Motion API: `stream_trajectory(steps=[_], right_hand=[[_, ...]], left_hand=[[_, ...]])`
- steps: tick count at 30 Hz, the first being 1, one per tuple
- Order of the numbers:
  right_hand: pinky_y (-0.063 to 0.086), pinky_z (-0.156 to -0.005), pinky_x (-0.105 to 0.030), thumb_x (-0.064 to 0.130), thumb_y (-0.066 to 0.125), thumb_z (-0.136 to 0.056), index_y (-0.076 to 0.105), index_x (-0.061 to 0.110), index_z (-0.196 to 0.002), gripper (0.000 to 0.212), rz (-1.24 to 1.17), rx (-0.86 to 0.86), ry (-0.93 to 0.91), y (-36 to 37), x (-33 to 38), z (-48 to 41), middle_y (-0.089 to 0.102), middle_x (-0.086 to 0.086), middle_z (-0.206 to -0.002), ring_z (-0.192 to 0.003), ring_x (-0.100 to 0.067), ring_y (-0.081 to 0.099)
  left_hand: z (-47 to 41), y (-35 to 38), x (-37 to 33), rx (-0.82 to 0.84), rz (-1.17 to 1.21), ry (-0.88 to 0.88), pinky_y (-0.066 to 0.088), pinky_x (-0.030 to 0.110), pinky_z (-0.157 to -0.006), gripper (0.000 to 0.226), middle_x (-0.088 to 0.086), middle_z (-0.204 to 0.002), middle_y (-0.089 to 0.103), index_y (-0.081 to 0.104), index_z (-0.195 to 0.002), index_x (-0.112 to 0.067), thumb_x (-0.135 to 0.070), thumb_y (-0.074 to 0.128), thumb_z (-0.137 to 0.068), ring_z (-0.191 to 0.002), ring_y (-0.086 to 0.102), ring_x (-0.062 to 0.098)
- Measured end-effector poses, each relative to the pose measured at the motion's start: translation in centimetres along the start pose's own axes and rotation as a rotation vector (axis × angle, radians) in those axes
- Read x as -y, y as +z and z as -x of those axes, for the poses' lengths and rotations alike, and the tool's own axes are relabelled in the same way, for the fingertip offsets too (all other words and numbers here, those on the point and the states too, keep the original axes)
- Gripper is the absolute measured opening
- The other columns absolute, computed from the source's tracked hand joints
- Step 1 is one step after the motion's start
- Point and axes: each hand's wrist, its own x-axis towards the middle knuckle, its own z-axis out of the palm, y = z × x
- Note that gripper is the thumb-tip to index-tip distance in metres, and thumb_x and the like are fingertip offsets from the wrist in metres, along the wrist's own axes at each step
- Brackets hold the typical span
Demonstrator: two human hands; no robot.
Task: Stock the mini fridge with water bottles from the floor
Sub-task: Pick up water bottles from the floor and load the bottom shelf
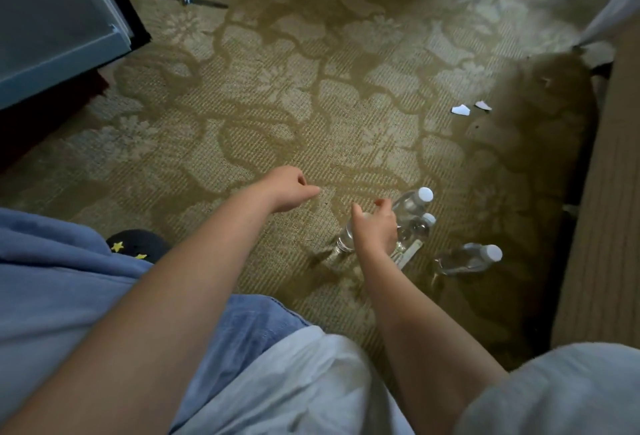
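Several clear water bottles with white caps are on the patterned carpet at lower right. My right hand (379,228) is spread over the top of the nearest water bottle (344,239), thumb and fingers apart around its cap. Just behind it stand a second bottle (412,202) and a third bottle (420,228). A fourth bottle (465,258) is further right, near the furniture. My left hand (291,189) hovers over bare carpet to the left, fingers loosely curled and holding nothing. The mini fridge (52,26), grey-blue with a dark frame, is at the top left.
A metal rod (188,0) lies on the carpet beyond the fridge. Two white paper scraps (460,110) lie at right. A beige furniture side (602,209) borders the right edge. A dark slipper with yellow stars (136,244) is by my left knee.
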Motion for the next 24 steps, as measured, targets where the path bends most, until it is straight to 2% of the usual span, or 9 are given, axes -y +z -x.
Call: stream_trajectory(steps=[4, 7, 11, 15, 18, 19, 21, 22, 24], right_hand=[[0.048, -0.082, -0.038, 0.059, 0.059, -0.083, 0.049, 0.021, -0.131, 0.061, 0.161, 0.081, 0.025, 0.3, -1.4, -0.5, 0.057, -0.003, -0.124, -0.108, -0.027, 0.059], [0.044, -0.075, -0.033, 0.05, 0.06, -0.087, 0.05, 0.021, -0.126, 0.049, 0.203, 0.104, -0.019, 0.6, -2.3, -0.6, 0.062, -0.003, -0.118, -0.104, -0.027, 0.06], [0.041, -0.071, -0.031, 0.039, 0.062, -0.089, 0.054, 0.017, -0.11, 0.032, 0.128, 0.088, -0.045, 0.6, -2.0, -0.6, 0.064, -0.004, -0.111, -0.098, -0.026, 0.06], [0.037, -0.063, -0.028, 0.037, 0.063, -0.083, 0.054, 0.02, -0.086, 0.019, -0.056, 0.065, -0.085, 0.5, -1.4, -0.2, 0.063, 0.002, -0.088, -0.081, -0.021, 0.058], [0.034, -0.058, -0.029, 0.032, 0.063, -0.079, 0.048, 0.022, -0.069, 0.021, -0.204, 0.088, -0.183, 0.0, 0.8, 0.2, 0.052, 0.004, -0.07, -0.067, -0.018, 0.048], [0.036, -0.059, -0.03, 0.03, 0.064, -0.078, 0.049, 0.021, -0.07, 0.019, -0.261, 0.114, -0.224, -0.2, 1.8, 0.4, 0.051, 0.003, -0.07, -0.067, -0.017, 0.046], [0.045, -0.066, -0.037, 0.022, 0.066, -0.079, 0.062, 0.014, -0.086, 0.011, -0.407, 0.214, -0.277, -0.7, 4.1, 0.7, 0.06, -0.004, -0.082, -0.074, -0.019, 0.051], [0.048, -0.071, -0.042, 0.017, 0.067, -0.078, 0.065, 0.008, -0.094, 0.019, -0.494, 0.284, -0.293, -1.1, 5.3, 1.0, 0.063, -0.011, -0.09, -0.08, -0.022, 0.054], [0.048, -0.066, -0.039, 0.016, 0.065, -0.069, 0.066, 0.01, -0.083, 0.016, -0.656, 0.426, -0.322, -1.8, 7.2, 0.9, 0.062, -0.013, -0.082, -0.077, -0.026, 0.056]], left_hand=[[0.1, 0.3, -0.4, 0.004, -0.056, 0.014, 0.048, 0.041, -0.094, 0.046, 0.004, -0.119, 0.058, 0.055, -0.122, -0.013, -0.044, 0.058, -0.089, -0.105, 0.056, 0.022], [0.0, 0.6, -0.5, 0.025, -0.05, 0.012, 0.047, 0.04, -0.096, 0.047, 0.005, -0.122, 0.057, 0.054, -0.123, -0.012, -0.041, 0.062, -0.087, -0.106, 0.055, 0.021], [0.0, 0.5, -0.4, 0.019, -0.032, 0.01, 0.048, 0.041, -0.096, 0.049, 0.005, -0.121, 0.058, 0.054, -0.123, -0.011, -0.04, 0.065, -0.085, -0.106, 0.056, 0.022], [-0.1, 0.2, -0.1, 0.006, -0.009, 0.009, 0.048, 0.04, -0.097, 0.054, 0.007, -0.125, 0.057, 0.052, -0.127, -0.01, -0.035, 0.069, -0.083, -0.11, 0.055, 0.023], [-0.2, 0.0, 0.1, 0.02, 0.0, 0.001, 0.046, 0.04, -0.099, 0.06, 0.008, -0.133, 0.053, 0.048, -0.133, -0.01, -0.029, 0.072, -0.081, -0.117, 0.053, 0.025], [-0.2, -0.1, 0.1, 0.021, -0.003, 0.006, 0.045, 0.04, -0.101, 0.064, 0.008, -0.136, 0.051, 0.046, -0.135, -0.011, -0.028, 0.073, -0.08, -0.12, 0.051, 0.025], [-0.2, -0.3, 0.1, 0.031, 0.004, 0.014, 0.041, 0.04, -0.103, 0.074, 0.007, -0.142, 0.045, 0.041, -0.14, -0.013, -0.027, 0.076, -0.076, -0.127, 0.046, 0.026], [-0.2, -0.4, 0.2, 0.045, 0.017, 0.013, 0.041, 0.04, -0.102, 0.079, 0.006, -0.144, 0.043, 0.038, -0.142, -0.014, -0.026, 0.078, -0.075, -0.128, 0.045, 0.026], [-0.2, -0.7, 0.5, 0.077, 0.065, 0.006, 0.044, 0.039, -0.096, 0.084, 0.006, -0.139, 0.047, 0.037, -0.141, -0.016, -0.026, 0.081, -0.07, -0.124, 0.049, 0.027]])
